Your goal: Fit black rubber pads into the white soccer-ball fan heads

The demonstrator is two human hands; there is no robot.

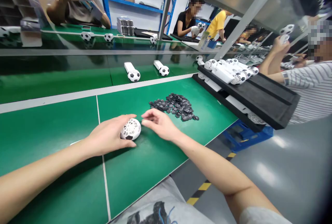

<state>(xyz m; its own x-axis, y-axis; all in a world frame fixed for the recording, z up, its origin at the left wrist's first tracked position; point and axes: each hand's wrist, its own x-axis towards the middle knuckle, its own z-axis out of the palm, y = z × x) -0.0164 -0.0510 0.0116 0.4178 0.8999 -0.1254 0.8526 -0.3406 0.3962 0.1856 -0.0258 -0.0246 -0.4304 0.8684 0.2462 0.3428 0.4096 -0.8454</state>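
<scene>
Left hand [109,135] has a white cutout ball shell [131,129] cupped, thumb on the near side, fingers on the far side. Right hand [160,124] is just beside it, fingertips bunched into a narrow pinch aimed at the shell; can't tell if there's anything between them. Shell's about midway between the near and far edges of the green surface [163,158], and I can't tell if it's touching down. Loose black pieces [178,106] are heaped closer to the far edge, and stacked black trays [272,96] stick out past the near edge at the right end.

My read: this is the lining-up step, shell steadied and fingertips at its openings. Next move calls for a firm left hold plus a fine, square approach to one opening. Come in skewed and I reckon a piece would snag on the webbing.
</scene>
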